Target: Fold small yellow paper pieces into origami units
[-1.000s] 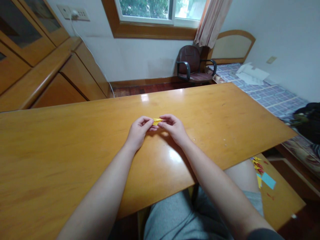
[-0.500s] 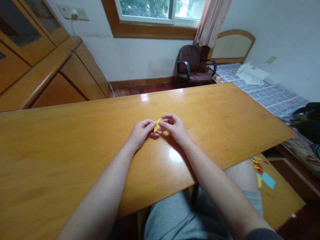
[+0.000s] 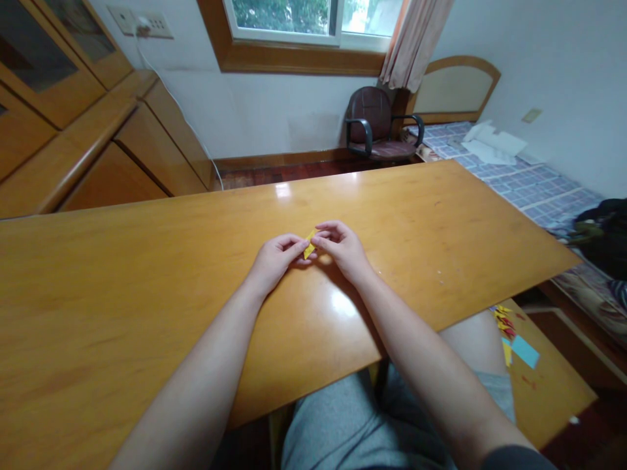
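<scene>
A small piece of folded yellow paper (image 3: 309, 250) is pinched between my two hands, just above the wooden table (image 3: 171, 274). My left hand (image 3: 278, 259) grips its left side with the thumb on top and fingers beneath. On the other side, my right hand (image 3: 341, 248) pinches the upper right edge between thumb and fingertips. The fingers cover part of the paper, so its full shape is hidden.
At lower right, a low bench (image 3: 553, 385) bears several small yellow and red folded pieces (image 3: 504, 321) and a light-blue paper sheet (image 3: 525, 352). A brown armchair (image 3: 372, 124) stands beyond the table, a bed (image 3: 524, 183) to the right, a wooden cabinet (image 3: 98, 137) to the left.
The yellow paper has turned slightly and shows a bit narrower between the fingers. My left thumb has shifted a little to the right; both hands keep their hold.
</scene>
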`<action>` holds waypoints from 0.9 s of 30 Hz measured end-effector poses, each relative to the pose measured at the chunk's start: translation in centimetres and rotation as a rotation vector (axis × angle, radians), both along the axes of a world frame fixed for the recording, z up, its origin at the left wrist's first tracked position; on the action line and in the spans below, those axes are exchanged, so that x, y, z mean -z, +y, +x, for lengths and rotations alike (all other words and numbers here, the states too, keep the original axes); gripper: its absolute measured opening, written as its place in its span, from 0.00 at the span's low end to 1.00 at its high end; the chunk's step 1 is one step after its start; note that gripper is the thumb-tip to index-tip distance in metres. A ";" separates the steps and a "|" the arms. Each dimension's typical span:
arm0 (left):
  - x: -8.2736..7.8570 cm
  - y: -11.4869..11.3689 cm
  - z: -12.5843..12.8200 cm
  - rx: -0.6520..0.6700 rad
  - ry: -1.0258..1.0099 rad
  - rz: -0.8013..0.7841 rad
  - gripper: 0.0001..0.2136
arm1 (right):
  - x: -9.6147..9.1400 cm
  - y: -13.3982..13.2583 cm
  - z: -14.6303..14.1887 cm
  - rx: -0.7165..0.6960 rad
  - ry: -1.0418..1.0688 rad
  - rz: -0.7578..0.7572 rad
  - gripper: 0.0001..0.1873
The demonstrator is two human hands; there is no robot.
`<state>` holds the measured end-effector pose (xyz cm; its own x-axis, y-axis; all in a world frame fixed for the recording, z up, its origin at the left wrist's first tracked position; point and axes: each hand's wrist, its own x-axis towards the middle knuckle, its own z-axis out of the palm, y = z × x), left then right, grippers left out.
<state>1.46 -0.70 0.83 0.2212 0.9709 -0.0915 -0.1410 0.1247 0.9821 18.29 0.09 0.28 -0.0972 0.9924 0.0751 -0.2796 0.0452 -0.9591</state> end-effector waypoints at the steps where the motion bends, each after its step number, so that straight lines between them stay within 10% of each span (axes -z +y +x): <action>1: 0.0 0.0 0.0 -0.004 0.004 0.003 0.18 | 0.0 0.0 0.0 -0.006 0.005 -0.001 0.21; 27: 0.2 0.2 0.1 -0.093 0.074 0.033 0.19 | 0.0 -0.2 -0.3 -0.035 -0.056 -0.031 0.17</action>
